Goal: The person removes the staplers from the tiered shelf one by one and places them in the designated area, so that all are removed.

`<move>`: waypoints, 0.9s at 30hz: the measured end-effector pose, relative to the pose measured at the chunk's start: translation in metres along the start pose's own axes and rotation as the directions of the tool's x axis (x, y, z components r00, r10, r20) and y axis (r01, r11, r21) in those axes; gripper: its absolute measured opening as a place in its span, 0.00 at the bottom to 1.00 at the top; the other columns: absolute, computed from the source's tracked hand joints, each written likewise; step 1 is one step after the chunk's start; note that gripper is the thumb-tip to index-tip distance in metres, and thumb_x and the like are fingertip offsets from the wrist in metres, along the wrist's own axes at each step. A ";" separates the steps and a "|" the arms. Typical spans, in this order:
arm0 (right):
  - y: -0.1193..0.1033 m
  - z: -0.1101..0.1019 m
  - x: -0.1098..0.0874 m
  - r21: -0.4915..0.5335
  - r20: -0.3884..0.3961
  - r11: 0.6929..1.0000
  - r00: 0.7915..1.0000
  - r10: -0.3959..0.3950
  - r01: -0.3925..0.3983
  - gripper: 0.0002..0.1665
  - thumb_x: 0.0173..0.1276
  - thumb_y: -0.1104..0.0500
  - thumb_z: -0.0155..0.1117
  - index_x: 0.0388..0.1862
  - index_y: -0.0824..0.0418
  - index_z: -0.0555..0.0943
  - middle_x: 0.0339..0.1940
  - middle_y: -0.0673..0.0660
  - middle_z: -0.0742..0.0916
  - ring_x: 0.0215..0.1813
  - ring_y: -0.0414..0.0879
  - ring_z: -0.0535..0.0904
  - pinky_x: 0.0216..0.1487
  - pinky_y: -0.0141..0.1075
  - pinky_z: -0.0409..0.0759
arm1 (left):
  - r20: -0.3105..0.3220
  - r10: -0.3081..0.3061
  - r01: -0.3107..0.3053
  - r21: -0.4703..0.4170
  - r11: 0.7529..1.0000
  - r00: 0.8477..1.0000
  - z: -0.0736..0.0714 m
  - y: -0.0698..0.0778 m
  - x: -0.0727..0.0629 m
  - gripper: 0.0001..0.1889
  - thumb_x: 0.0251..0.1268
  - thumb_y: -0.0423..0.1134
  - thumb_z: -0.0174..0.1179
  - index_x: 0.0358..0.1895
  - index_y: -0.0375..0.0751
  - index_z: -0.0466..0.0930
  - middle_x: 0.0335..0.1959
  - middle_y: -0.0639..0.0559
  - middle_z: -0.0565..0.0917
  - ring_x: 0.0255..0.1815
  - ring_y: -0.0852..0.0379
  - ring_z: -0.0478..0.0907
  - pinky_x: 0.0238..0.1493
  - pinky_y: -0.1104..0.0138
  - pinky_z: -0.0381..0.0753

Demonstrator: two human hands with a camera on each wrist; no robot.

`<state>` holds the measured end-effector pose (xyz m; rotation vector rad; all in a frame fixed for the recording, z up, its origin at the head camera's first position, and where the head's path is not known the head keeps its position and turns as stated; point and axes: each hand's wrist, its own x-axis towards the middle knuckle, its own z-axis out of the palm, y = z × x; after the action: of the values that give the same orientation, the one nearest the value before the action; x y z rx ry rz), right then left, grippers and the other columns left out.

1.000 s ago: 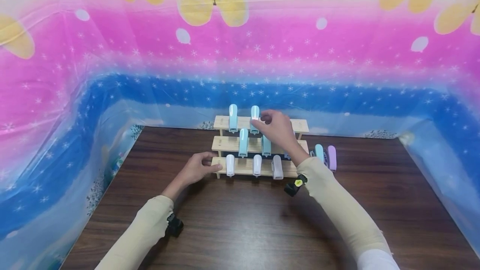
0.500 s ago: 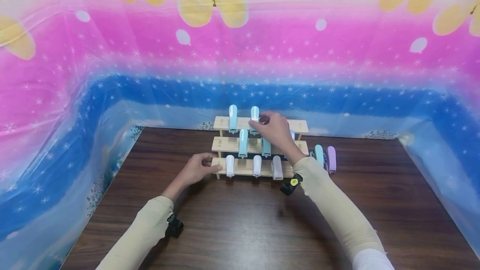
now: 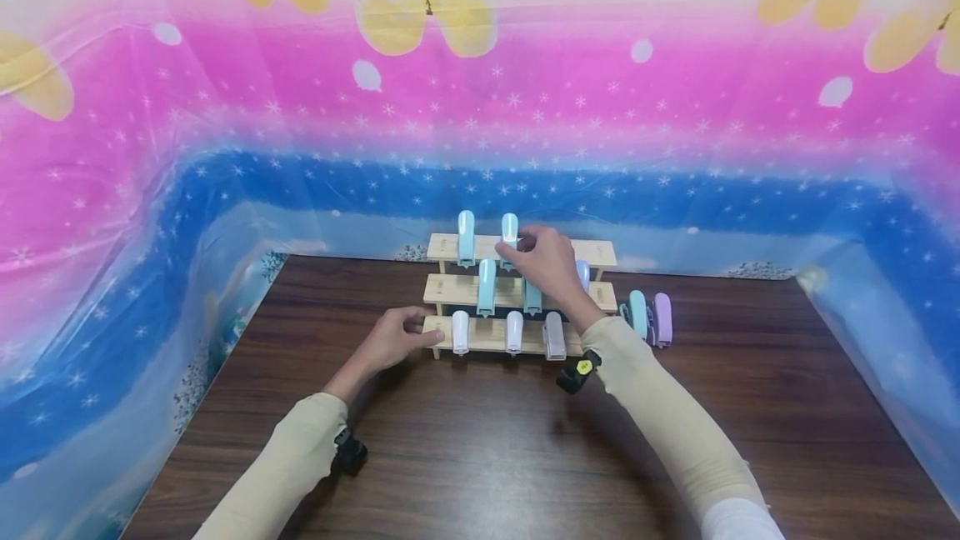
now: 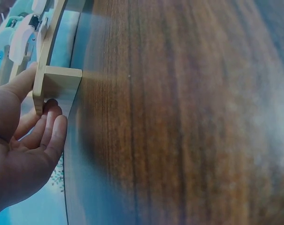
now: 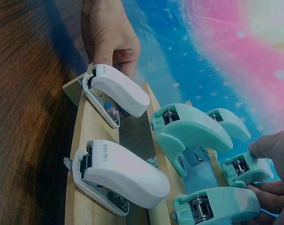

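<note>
A three-step wooden rack [image 3: 450,289] stands on the table, bearing several staplers. My left hand [image 3: 390,338] grips the left end of its lowest board; in the left wrist view the thumb lies above the board [image 4: 49,40] and the fingers curl below. On the top step, my right hand [image 3: 549,263] pinches a mint-green stapler [image 3: 510,227] between thumb and fingers. Another mint stapler [image 3: 466,233] is to its left. Below are a mint stapler [image 3: 486,283], a second one [image 3: 532,295] partly behind my hand, and a lavender-blue stapler [image 3: 582,272].
Two white staplers [image 3: 460,332] and a grey stapler [image 3: 554,335] sit on the lowest step. Right of the rack, a mint stapler [image 3: 637,312] and a purple stapler [image 3: 662,319] stand on the brown table [image 3: 480,448]. A printed cloth [image 3: 570,132] hangs behind.
My right hand and forearm have shifted slightly left, showing more of the lavender-blue stapler. The pinched stapler stays at about the same spot, and my left hand keeps its place.
</note>
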<state>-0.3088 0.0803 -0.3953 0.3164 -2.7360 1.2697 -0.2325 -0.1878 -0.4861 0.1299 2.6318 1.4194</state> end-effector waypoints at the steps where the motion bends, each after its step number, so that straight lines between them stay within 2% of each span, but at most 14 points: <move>1: 0.000 0.000 0.000 0.005 -0.004 1.000 1.000 0.003 -0.003 0.36 0.66 0.39 0.71 0.62 0.63 0.82 0.46 0.58 0.90 0.45 0.50 0.86 0.43 0.44 0.85 | 0.000 0.000 0.000 0.000 1.000 1.000 0.000 0.000 0.000 0.28 0.67 0.46 0.70 0.63 0.31 0.78 0.53 0.38 0.86 0.52 0.45 0.83 0.49 0.56 0.85; 18: -0.001 0.000 0.001 0.053 -0.044 0.998 0.998 0.041 -0.039 0.32 0.65 0.42 0.73 0.59 0.62 0.84 0.44 0.56 0.90 0.43 0.49 0.85 0.42 0.44 0.84 | -0.003 0.004 -0.004 0.010 1.000 1.000 0.000 -0.002 0.001 0.29 0.68 0.46 0.70 0.63 0.29 0.78 0.53 0.36 0.85 0.53 0.44 0.83 0.49 0.56 0.85; 27: -0.007 -0.009 0.001 0.061 -0.066 0.998 0.998 0.005 -0.001 0.32 0.65 0.41 0.73 0.58 0.62 0.84 0.43 0.55 0.90 0.45 0.48 0.85 0.43 0.43 0.85 | -0.006 0.022 -0.022 0.017 1.000 1.000 0.001 -0.004 0.002 0.30 0.68 0.47 0.70 0.64 0.28 0.77 0.53 0.35 0.85 0.52 0.43 0.83 0.48 0.57 0.86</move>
<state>-0.3086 0.0826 -0.3842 0.2709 -2.6479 1.3422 -0.2344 -0.1888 -0.4902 0.1577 2.6559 1.4064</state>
